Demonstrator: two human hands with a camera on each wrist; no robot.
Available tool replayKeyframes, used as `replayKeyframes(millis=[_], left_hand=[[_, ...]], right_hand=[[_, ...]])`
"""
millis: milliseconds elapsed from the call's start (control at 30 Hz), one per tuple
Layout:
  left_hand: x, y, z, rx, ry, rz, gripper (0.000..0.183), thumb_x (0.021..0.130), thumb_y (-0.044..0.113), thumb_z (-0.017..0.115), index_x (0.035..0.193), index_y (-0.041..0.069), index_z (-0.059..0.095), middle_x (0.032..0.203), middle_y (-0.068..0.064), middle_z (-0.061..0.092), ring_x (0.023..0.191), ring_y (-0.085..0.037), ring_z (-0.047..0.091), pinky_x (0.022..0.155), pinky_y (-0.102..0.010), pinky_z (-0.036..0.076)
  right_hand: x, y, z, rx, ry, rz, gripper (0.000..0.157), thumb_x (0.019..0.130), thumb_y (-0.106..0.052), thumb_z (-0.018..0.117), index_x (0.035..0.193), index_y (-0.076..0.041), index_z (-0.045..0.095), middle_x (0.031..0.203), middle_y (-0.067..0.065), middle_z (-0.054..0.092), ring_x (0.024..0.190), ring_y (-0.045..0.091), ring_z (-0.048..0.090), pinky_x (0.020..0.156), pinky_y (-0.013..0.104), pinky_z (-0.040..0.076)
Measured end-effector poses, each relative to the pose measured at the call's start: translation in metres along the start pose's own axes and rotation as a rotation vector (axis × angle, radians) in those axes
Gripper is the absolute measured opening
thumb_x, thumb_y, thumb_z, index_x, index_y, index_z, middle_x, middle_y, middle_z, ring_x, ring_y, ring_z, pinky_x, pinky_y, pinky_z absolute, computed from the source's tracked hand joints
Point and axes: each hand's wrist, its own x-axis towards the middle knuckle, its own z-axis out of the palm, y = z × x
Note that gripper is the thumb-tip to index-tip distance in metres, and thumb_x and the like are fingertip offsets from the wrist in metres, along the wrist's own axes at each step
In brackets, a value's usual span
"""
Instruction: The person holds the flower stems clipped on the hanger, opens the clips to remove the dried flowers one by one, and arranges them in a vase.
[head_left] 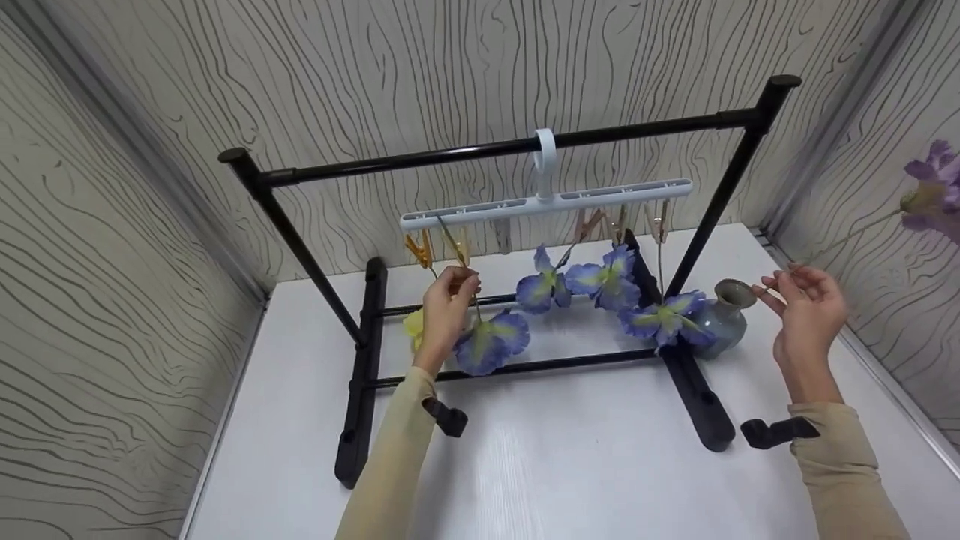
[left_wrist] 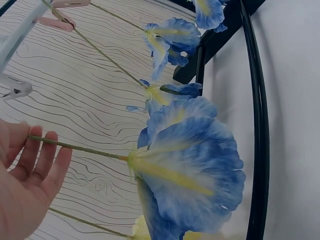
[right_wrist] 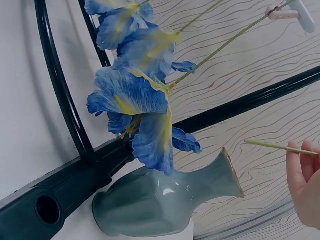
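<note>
My left hand (head_left: 448,296) pinches the thin green stem of a blue iris (left_wrist: 192,165) whose bloom hangs downward. That stem runs up beside a clothes peg (head_left: 462,246) under the pale blue hanger (head_left: 499,212); I cannot tell whether the peg grips it. My right hand (head_left: 810,307) holds the stem of a purple flower (head_left: 932,196), its bloom out to the right. The bare stem end (right_wrist: 257,143) points toward the mouth of a grey-green vase (right_wrist: 155,197), apart from it. More blue irises (head_left: 667,321) hang from pegs along the hanger.
A black rack (head_left: 480,152) carries the hanger on its top bar. Its right foot (head_left: 697,405) lies close to the vase. Behind my left hand hangs a yellow flower (head_left: 412,326). An orange peg (head_left: 420,251) is at the hanger's left end. Wood-grain patterned walls enclose the white table (head_left: 540,465).
</note>
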Motion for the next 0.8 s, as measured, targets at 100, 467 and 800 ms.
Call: replayKeyframes(millis=[100, 467, 800], left_hand=[[-0.003, -0.001, -0.002, 0.030, 0.000, 0.027, 0.013, 0.103, 0.007, 0.063, 0.106, -0.005, 0.068, 0.097, -0.016, 0.070, 0.092, -0.033, 0.071, 0.081, -0.038, 0.059], [-0.021, -0.001, -0.006, 0.077, -0.021, -0.015, 0.017, 0.105, 0.016, 0.063, 0.105, 0.001, 0.070, 0.099, -0.018, 0.072, 0.086, -0.023, 0.069, 0.074, -0.028, 0.054], [-0.030, -0.004, -0.005, 0.048, -0.044, -0.021, 0.018, 0.104, 0.015, 0.064, 0.103, -0.002, 0.070, 0.097, -0.018, 0.071, 0.088, -0.026, 0.071, 0.077, -0.031, 0.059]], right_hand=[[0.007, 0.001, 0.000, 0.028, 0.026, 0.012, 0.012, 0.097, 0.014, 0.060, 0.103, 0.005, 0.062, 0.095, 0.016, 0.063, 0.076, 0.023, 0.070, 0.068, 0.031, 0.062], [0.021, 0.013, -0.007, 0.102, 0.108, -0.043, 0.012, 0.097, 0.014, 0.059, 0.106, 0.007, 0.061, 0.095, 0.017, 0.063, 0.078, 0.023, 0.068, 0.070, 0.029, 0.062], [0.024, 0.025, -0.011, -0.005, 0.080, -0.082, 0.012, 0.096, 0.014, 0.062, 0.101, 0.003, 0.064, 0.090, 0.015, 0.067, 0.080, 0.022, 0.071, 0.075, 0.026, 0.061]])
